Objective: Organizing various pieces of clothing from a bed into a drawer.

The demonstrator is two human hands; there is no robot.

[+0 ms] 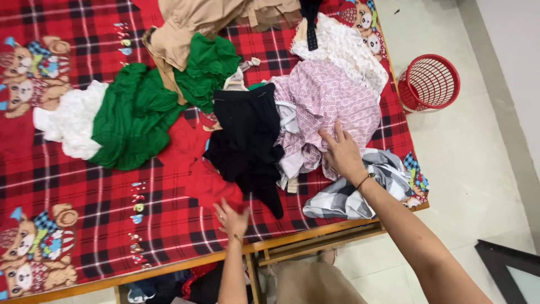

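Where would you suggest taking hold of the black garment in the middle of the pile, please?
Probably at its narrow lower tail, coming from the near bed edge. The black garment hangs down to a loose point lying free on the red plaid blanket, close to the left hand, while its upper part tucks against the pink patterned garment under the right hand.

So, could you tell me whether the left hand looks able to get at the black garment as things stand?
Probably yes. The left hand is open over the red plaid blanket, just below the black garment, whose trailing end lies right beside it with nothing between. The right hand rests on the pink patterned cloth.
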